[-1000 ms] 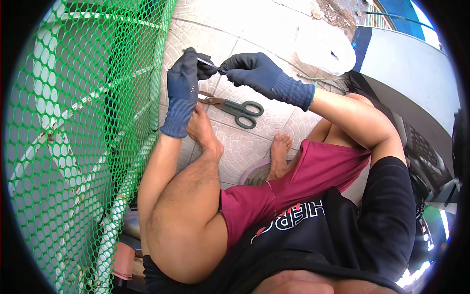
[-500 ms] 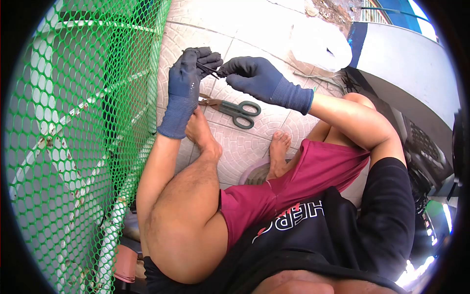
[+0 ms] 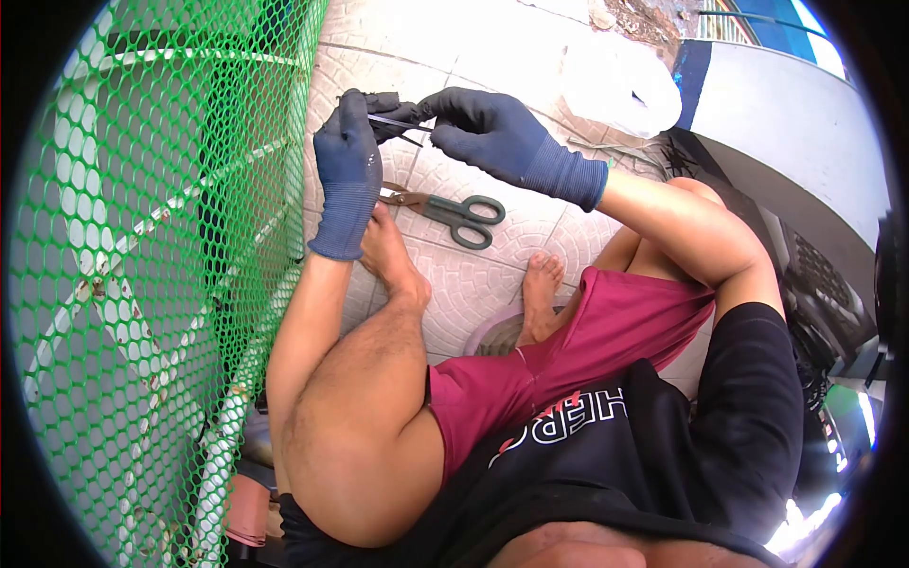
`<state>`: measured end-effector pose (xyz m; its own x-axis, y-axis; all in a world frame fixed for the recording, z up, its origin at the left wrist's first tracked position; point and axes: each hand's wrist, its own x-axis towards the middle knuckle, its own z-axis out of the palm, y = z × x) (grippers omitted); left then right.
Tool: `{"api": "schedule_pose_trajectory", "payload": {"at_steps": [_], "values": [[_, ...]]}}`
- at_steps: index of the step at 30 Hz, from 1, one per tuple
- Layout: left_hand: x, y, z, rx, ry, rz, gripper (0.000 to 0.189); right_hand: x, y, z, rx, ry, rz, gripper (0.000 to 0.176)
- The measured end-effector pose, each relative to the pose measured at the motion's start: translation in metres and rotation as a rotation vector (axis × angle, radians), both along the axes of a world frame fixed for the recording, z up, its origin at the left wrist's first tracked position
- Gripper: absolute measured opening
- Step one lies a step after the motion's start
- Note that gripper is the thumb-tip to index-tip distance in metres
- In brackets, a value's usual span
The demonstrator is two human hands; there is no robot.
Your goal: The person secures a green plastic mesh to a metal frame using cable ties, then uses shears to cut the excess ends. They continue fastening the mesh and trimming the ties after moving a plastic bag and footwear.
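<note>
Tiled floor [image 3: 530,47] spreads beneath; at twelve o'clock the left hand [image 3: 348,161] and right hand [image 3: 492,133], close together, each pinch the thin wire [image 3: 402,123] stretched between them. A loose pinch could let it spring away, or its end prick a glove

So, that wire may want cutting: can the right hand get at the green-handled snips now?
Probably yes: the snips lie uncovered on the tiles just below the right hand, nothing between. But it pinches the wire with the left hand, so it must let go first.
</note>
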<state>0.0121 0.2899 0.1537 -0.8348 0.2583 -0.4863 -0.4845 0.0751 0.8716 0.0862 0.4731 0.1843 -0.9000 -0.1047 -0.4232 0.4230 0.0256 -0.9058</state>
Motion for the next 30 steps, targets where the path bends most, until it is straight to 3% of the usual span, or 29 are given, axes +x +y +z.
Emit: {"api": "schedule_pose_trajectory", "payload": {"at_steps": [8,11,14,17,20,21,24,26,28,30], "values": [[-0.02,-0.006,-0.013,0.04,-0.042,0.008,0.052,-0.033,0.012,-0.011,0.26,-0.017,0.138,0.032],[-0.031,-0.016,-0.029,-0.018,-0.024,0.037,0.048,-0.051,-0.001,-0.025,0.174,0.021,0.164,0.033],[-0.043,-0.029,-0.044,-0.186,0.145,0.011,0.044,-0.064,-0.009,-0.035,0.121,0.025,0.191,0.034],[-0.055,-0.039,-0.057,-0.29,0.357,-0.086,0.035,-0.075,-0.005,-0.051,0.224,0.198,0.283,0.037],[-0.055,-0.042,-0.053,-0.431,0.455,-0.266,0.036,-0.08,0.007,-0.055,0.163,0.186,0.298,0.035],[-0.053,-0.042,-0.056,-0.351,0.382,-0.248,0.034,-0.082,0.009,-0.063,0.152,0.185,0.285,0.035],[-0.052,-0.033,-0.063,-0.25,0.187,-0.151,0.032,-0.085,0.014,-0.1,0.265,0.274,0.273,0.027],[-0.061,-0.028,-0.059,-0.324,0.231,-0.196,0.03,-0.082,0.018,-0.13,0.598,0.29,0.212,0.027],[-0.075,-0.019,-0.048,-0.474,0.573,-0.389,0.029,-0.075,0.028,-0.148,0.741,0.317,0.114,0.027],[-0.095,-0.003,-0.025,-0.613,0.641,-0.467,0.026,-0.066,0.034,-0.145,0.716,0.354,0.087,0.028]]}}
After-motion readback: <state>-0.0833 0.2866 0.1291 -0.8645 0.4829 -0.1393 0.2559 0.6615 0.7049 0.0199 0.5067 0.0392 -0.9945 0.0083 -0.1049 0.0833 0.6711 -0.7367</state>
